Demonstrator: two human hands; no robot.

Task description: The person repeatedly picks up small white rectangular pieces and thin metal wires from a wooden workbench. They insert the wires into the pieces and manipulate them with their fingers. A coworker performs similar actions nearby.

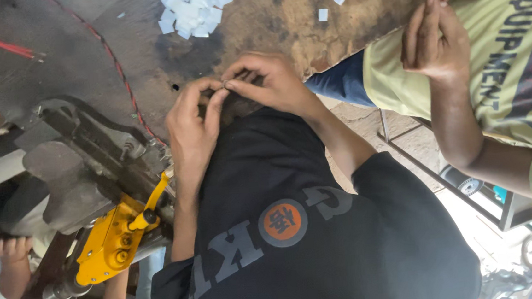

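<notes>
Head view shows a tiny pale piece [227, 85] pinched between the fingertips of both hands, just above the bench [255, 17] edge; it is too small to tell its long axis or which way it points. Left hand [192, 130] and right hand [270, 83] meet at it, fingers clenched on it from either side, equally near. Beyond the piece lies a heap of white squares [193, 11]; left of it stands a yellow lever tool [118, 237], and right of it another person's hand [434, 41].
</notes>
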